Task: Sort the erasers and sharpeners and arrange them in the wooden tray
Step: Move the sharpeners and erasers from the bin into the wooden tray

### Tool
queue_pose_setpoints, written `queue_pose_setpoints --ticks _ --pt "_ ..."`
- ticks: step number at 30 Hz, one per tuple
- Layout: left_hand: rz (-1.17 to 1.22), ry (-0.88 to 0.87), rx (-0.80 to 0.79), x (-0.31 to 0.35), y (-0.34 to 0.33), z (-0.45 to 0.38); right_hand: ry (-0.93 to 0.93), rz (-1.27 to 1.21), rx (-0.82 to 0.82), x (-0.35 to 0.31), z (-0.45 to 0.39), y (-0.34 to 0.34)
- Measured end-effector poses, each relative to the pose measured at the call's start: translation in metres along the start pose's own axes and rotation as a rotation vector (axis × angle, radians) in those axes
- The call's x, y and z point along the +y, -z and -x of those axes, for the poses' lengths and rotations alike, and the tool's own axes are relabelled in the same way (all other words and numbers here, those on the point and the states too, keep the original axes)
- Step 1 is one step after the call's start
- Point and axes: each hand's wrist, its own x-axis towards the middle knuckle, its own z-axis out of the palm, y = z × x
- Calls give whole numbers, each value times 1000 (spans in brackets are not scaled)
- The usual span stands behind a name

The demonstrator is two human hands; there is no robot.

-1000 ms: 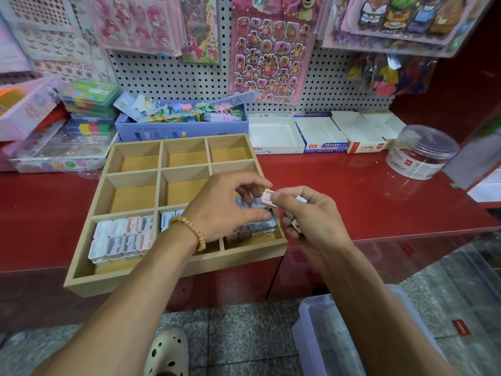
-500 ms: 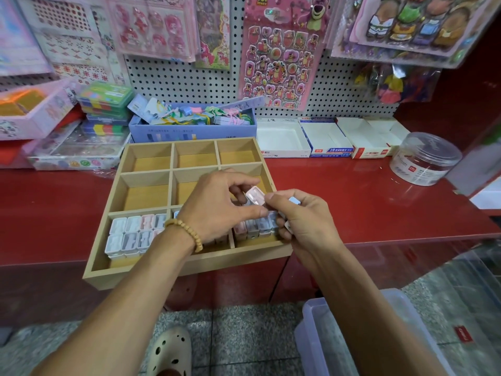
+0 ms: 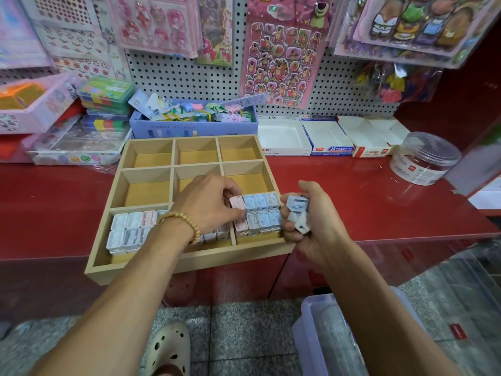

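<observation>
While the left hand [image 3: 210, 204] covers the middle of the near row, much of the front-centre compartment of the wooden tray [image 3: 189, 260] is hidden, and only a few small cases show past the beaded bracelet [image 3: 184, 222]. A pink sharpener [image 3: 238, 206] is pinched between the left thumb and fingertips at the left edge of the front-right compartment, its long axis running away from the viewer like its neighbours. That compartment is filled by two rows of pale blue and pink cases [image 3: 261, 213], packed touching, with open wood left only along its near wall. Beside the tray's right rim, a few more pale blue sharpeners [image 3: 297, 214] are gripped in the curled right hand [image 3: 315, 221], tilted at different angles; their exact number cannot be made out. Two rows of white, blue and pink cases [image 3: 130, 230] are set in the front-left compartment. Bare wood is shown in the six far compartments. The tray's near edge overhangs the red counter [image 3: 379, 202]. Below, a clear bin [image 3: 320, 335] is partly blocked by the right forearm.
</observation>
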Motion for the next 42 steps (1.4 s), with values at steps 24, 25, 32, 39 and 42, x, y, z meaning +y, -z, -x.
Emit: queue_pose_setpoints --ticks 24,25,32,39,42 --pt "293 -278 5 37 -17 6 244 246 -123 9 10 15" --pt "290 -268 -5 37 -17 5 236 238 -115 8 11 17" --pt "329 -241 -45 40 -20 2 256 262 -56 1 18 28" --pt "276 -250 151 48 -29 2 327 227 -21 3 14 23" --pt "304 -230 122 50 -30 2 310 235 -16 3 11 28"
